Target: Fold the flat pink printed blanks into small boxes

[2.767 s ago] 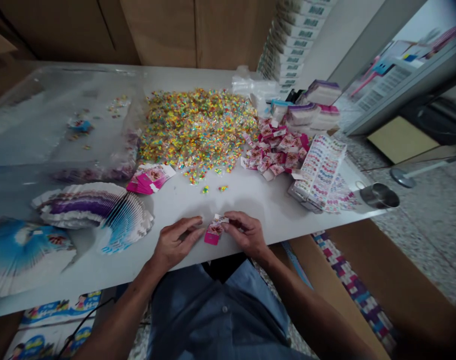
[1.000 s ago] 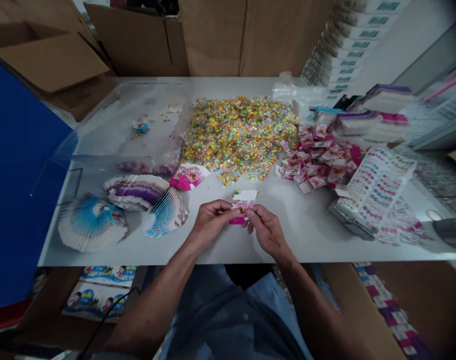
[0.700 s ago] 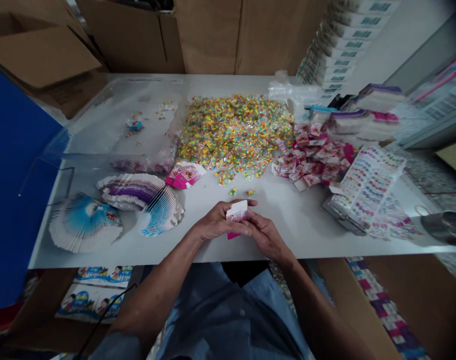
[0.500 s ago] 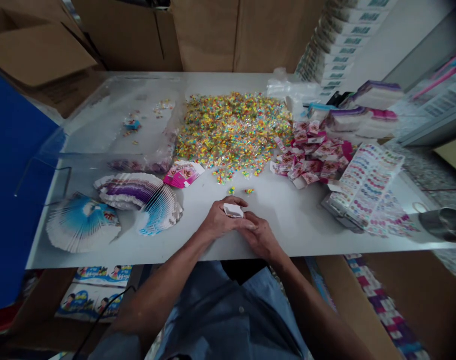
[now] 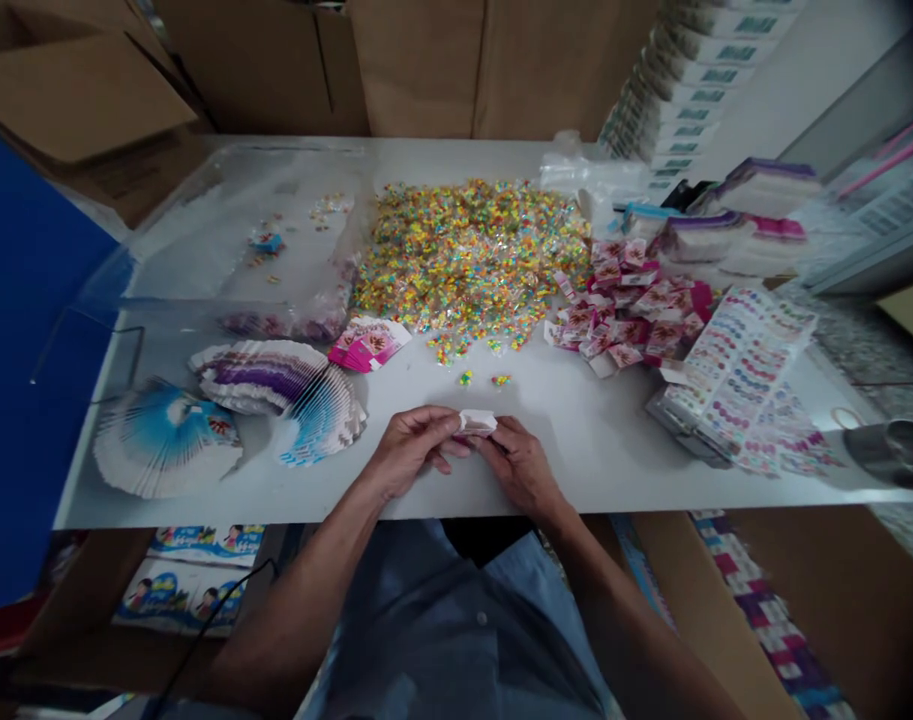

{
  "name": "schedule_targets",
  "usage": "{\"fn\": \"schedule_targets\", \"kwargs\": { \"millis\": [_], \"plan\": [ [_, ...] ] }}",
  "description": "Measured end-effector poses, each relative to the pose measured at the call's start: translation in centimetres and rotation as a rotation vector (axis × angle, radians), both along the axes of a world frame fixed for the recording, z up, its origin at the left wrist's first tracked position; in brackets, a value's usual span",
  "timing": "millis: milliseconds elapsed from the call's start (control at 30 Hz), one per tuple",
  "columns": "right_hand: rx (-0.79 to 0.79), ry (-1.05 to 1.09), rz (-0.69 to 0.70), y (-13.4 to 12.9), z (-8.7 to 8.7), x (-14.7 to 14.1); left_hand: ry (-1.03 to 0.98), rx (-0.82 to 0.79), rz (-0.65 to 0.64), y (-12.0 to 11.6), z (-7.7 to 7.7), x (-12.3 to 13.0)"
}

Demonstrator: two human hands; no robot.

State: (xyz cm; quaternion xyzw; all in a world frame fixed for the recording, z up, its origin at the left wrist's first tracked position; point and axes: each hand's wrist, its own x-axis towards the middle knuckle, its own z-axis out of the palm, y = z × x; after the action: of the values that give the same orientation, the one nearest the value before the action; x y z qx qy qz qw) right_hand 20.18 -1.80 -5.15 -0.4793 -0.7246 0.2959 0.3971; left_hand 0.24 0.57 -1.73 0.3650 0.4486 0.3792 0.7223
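A small folded white card (image 5: pixel 477 422) is pinched between my left hand (image 5: pixel 411 450) and my right hand (image 5: pixel 517 466), just above the table's near edge. Its pink face and printing do not show from here. Straight ahead, a large heap of colourful small plastic-wrapped pieces (image 5: pixel 467 265) covers the middle of the white table (image 5: pixel 598 450). Two stray bits (image 5: pixel 466 378) lie close to my fingers. A loose pile of pink printed cards (image 5: pixel 625 305) sits to the right of the heap, and a small stack of them (image 5: pixel 369 345) lies to its left.
Fanned stacks of printed cards (image 5: pixel 276 400) lie to the left, beside a clear plastic sheet (image 5: pixel 276 230). Sticker sheets (image 5: pixel 737 380), a metal cup (image 5: pixel 891 452) and stacked white boxes (image 5: pixel 673 90) stand right. Cardboard boxes line the back.
The card has been folded small, and its pink face no longer shows. My hands have come apart slightly from their closed position around it. My head has turned left since the earliest frame.
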Motion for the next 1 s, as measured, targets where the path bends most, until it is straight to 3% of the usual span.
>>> {"fn": "schedule_targets", "kwargs": {
  "millis": [267, 433, 600, 767, 1000],
  "plan": [
    [-0.027, -0.039, -0.015, -0.1, -0.2, -0.3, 0.041, 0.022, 0.03, 0.5, -0.1, -0.3],
    [-0.323, 0.304, 0.061, -0.7, 1.5, 0.3, 0.076, -0.008, 0.038, 0.5, 0.8, 0.1],
    [-0.546, 0.581, -0.027, -0.3, 2.0, 0.6, 0.096, 0.0, 0.042, 0.7, 0.0, 0.2],
    [-0.58, 0.614, -0.053, 0.5, 2.0, 0.3, 0.027, 0.008, 0.0, 0.7, -0.8, -0.5],
    [-0.606, 0.591, -0.137, 0.9, 3.3, 0.6, 0.018, 0.007, -0.089, 1.2, -0.4, 0.0]
  ]
}}
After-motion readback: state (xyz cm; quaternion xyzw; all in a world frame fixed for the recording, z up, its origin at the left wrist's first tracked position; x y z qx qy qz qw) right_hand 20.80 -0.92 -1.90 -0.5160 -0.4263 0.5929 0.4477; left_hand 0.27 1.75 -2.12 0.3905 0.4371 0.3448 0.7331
